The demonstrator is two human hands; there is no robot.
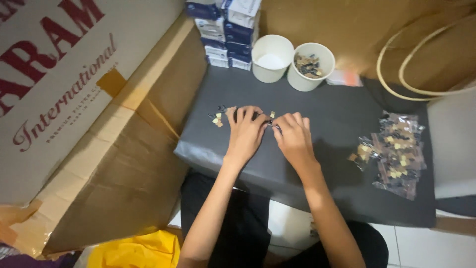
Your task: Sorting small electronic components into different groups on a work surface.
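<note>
So we've got both hands down on the dark grey desk [327, 114], working a little scatter of tiny black-and-gold pieces [217, 119] that look like small clips or connectors (too small to say which). The left hand [245, 131] lies over part of the scatter with fingers curled down, the right hand [293, 136] sits just beside it, and the fingertips of both meet around one small dark piece between them. The left grip looks pinched on that piece; for the right one we honestly can't tell whether it's clamped or just touching, since the fingers hide it.

What could go wrong, as we see it: these bits are tiny and lie near the desk's front-left edge, so a sweep of the left wrist could knock a few off into the gap by the big brown cardboard box [124, 164]. A slipped pinch could also flick the piece away.

Behind the hands stand two white paper cups, one empty-looking [271, 58] and one holding more of the same pieces [311, 67]. Off to the right lies a heap of small clear bags [396, 154] already filled with them. A stack of blue-and-white cartons [225, 32] sits at the back.
</note>
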